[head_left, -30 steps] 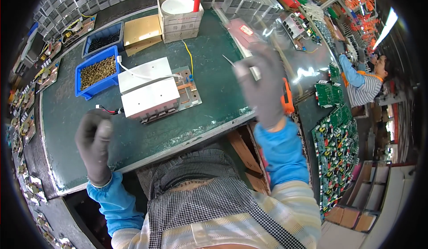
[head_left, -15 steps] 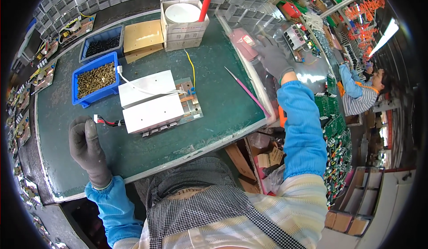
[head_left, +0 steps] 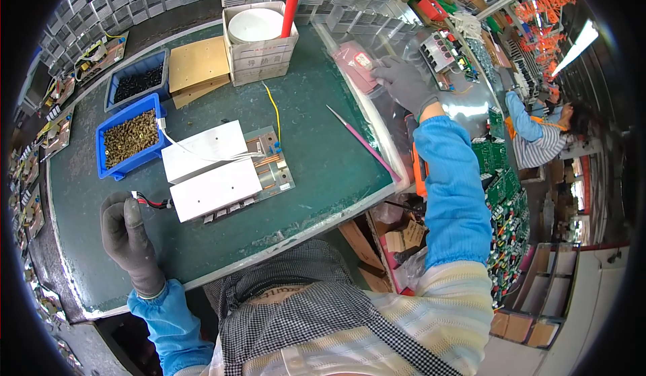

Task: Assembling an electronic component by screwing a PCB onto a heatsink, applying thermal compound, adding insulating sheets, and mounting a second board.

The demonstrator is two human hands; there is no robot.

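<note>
My left hand point(head_left: 128, 231), in a grey glove, lies at the table's left edge with its fingers curled in. Its thumb is right beside the small white plug point(head_left: 136, 196) of a red-and-black cable; whether it grips the plug is hidden. The cable comes from a unit with two white blocks point(head_left: 215, 181) mounted on a metal plate point(head_left: 279, 167). At the right side of the table, my gloved right hand point(head_left: 407, 86) reaches out, its fingertips closed at the edge of a pink packet point(head_left: 353, 66) with a red-and-white label.
A blue bin point(head_left: 161, 110) of brass-coloured parts and a grey-blue bin point(head_left: 111, 80) of black parts stand left. Brown sheets point(head_left: 198, 66) and a box point(head_left: 259, 63) with a white tub are behind. Pink tweezers point(head_left: 367, 144) lie at right. A co-worker point(head_left: 538, 133) sits farther right.
The view has shifted, so the table's things appear lower and farther left. My right fingers have come down and closed at the pink packet's edge. My left hand keeps its curled pose.
</note>
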